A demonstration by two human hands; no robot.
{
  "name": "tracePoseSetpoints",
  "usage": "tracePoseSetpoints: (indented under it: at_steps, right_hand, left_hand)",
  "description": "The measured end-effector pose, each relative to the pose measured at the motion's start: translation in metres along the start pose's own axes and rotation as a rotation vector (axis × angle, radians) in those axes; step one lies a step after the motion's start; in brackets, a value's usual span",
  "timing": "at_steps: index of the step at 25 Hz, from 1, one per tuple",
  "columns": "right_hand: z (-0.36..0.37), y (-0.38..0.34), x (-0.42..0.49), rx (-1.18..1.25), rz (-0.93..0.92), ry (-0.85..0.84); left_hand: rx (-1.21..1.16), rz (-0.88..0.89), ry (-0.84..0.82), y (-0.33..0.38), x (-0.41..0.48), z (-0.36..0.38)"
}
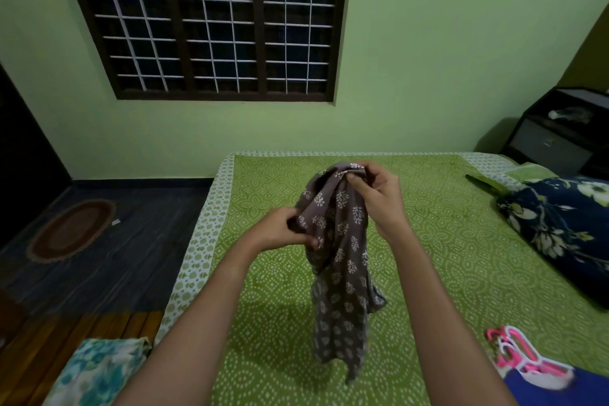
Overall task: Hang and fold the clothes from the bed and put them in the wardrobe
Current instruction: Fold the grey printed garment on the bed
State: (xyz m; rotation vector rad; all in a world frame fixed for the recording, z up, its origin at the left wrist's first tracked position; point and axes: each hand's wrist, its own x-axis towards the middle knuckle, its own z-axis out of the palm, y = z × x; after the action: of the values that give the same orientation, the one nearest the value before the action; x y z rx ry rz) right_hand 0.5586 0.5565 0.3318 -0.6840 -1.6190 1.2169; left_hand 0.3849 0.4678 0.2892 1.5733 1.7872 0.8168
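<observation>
Right grip (375,204) is clamped on the top of the brown top (339,273), with thumb and fingers pinching a bunched bit of fabric at centre frame. Left grip (280,229) sits lower and further left, fingers curled round a fold at the cloth's edge. Both are closed on fabric.

The brown top is held up over the middle of the bed (445,241) and hangs down in a loose twisted column. Its lower end reaches toward the green sheet, but I can't tell if it touches.

Why held like this, as a judgement: lifting it from one high point lets its weight pull it straight. The lower grip is probably feeling for a seam, shoulder or neckline to open it out. It looks like sorting out the garment, with hanging or folding not yet begun.

Pink hangers (514,356) lie at lower right of the frame on the bed, beside a blue cloth (543,389). They are near enough to take one next. A teal floral cloth (99,372) sits at lower left by the bed's edge. No wardrobe is in view.

Pose: both forearms reach forward from the bottom of the frame. The right is raised higher with the wrist bent inward. The left angles in toward centre, with its hand below the right one.
</observation>
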Motion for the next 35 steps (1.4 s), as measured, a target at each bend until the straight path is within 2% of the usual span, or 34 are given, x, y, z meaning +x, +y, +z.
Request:
tracePoseSetpoints:
  at_steps: [3,5,7,9,12,15,19,24,26,28,32,35]
  right_hand:
    - [-0.015,0.008,0.001,-0.150,0.006,0.078]
    - [-0.024,0.017,0.002,-0.345,0.014,0.080]
    - [-0.030,0.022,0.002,-0.444,0.056,0.054]
    - [-0.035,0.021,0.003,-0.426,0.109,0.089]
    - [-0.040,0.010,0.003,-0.081,0.171,0.173]
    - [-0.035,0.005,0.002,0.020,0.156,0.112]
    - [-0.033,0.006,0.002,0.043,0.154,0.165]
    - [-0.031,0.009,0.002,0.026,0.190,0.141]
    - [-0.029,0.010,0.000,0.002,0.195,0.132]
    - [-0.034,0.006,-0.005,-0.037,0.195,0.055]
    - [-0.048,-0.013,-0.007,-0.023,0.257,-0.182]
    - [-0.038,-0.003,0.002,-0.029,0.336,-0.123]
  left_hand:
    - [0.487,-0.079,0.186,-0.012,-0.001,-0.010]
    - [0.648,-0.071,0.335,-0.014,-0.001,-0.023]
    - [0.693,-0.005,0.443,-0.013,-0.003,-0.037]
    - [0.619,0.074,0.557,-0.009,-0.006,-0.049]
    - [0.424,0.164,0.668,-0.003,-0.009,-0.060]
    - [0.309,0.246,0.706,0.002,-0.013,-0.059]
    - [-0.058,0.166,0.667,0.006,-0.020,-0.058]
    - [-0.573,0.139,0.580,0.001,-0.022,-0.054]
    - [-0.508,0.054,0.594,-0.002,-0.019,-0.054]
    - [-0.453,0.006,0.606,-0.009,-0.019,-0.057]
    - [-0.580,0.055,0.612,-0.018,-0.029,-0.063]
    - [-0.519,-0.057,0.613,-0.023,-0.020,-0.061]
